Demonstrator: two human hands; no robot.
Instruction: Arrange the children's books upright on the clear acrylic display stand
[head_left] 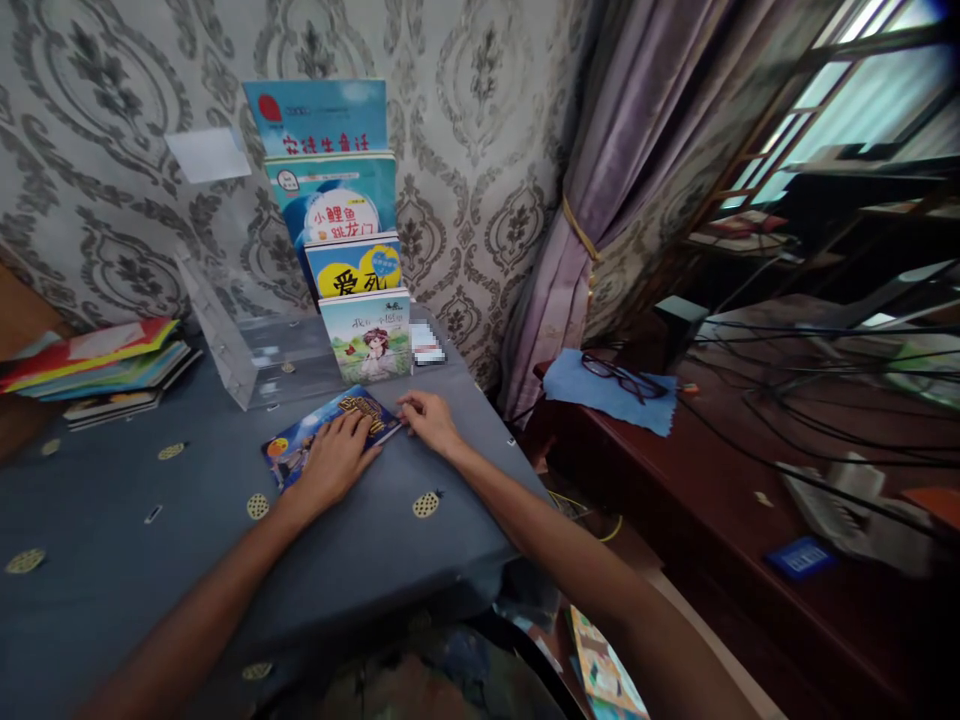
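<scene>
A thin picture book (300, 447) with a dark blue cover lies flat on the grey-blue tablecloth (150, 560). My left hand (336, 458) rests flat on its cover, fingers stretched out. My right hand (425, 415) touches the book's right corner with fingers curled at the edge. Just behind, a clear acrylic tiered stand (247, 360) holds several children's books (365, 335) upright in stepped rows against the wall.
A stack of thin colourful books (105, 365) lies at the table's left. To the right stands a dark wooden desk (712, 480) with glasses on a blue cloth (607, 390), cables and devices. A purple curtain (592, 200) hangs by the window. More books lie below the table edge (604, 675).
</scene>
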